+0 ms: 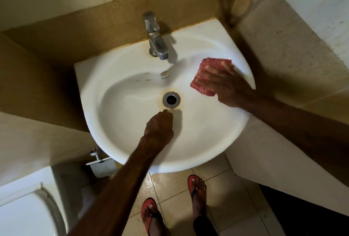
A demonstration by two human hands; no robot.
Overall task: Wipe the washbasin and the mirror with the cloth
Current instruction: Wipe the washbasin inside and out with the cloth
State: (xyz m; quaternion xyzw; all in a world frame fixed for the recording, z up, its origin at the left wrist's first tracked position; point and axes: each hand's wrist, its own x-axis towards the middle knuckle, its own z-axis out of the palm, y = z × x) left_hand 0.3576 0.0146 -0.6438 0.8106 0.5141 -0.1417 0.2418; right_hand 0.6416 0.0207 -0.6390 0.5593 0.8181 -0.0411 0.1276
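Pressing flat: right hand [229, 87], fingers spread, palm down on the red patterned cloth [205, 76], pinning it against the washbasin [132, 141] inner wall at the right edge, just under the rim. Cloth is folded, partly covered by the hand. Left hand [160, 125] is curled loosely with nothing in it, fingertips touching the bowl floor just in front of the drain [171, 100]. Faucet [155, 39] sits at the back edge. Mirror not in view.
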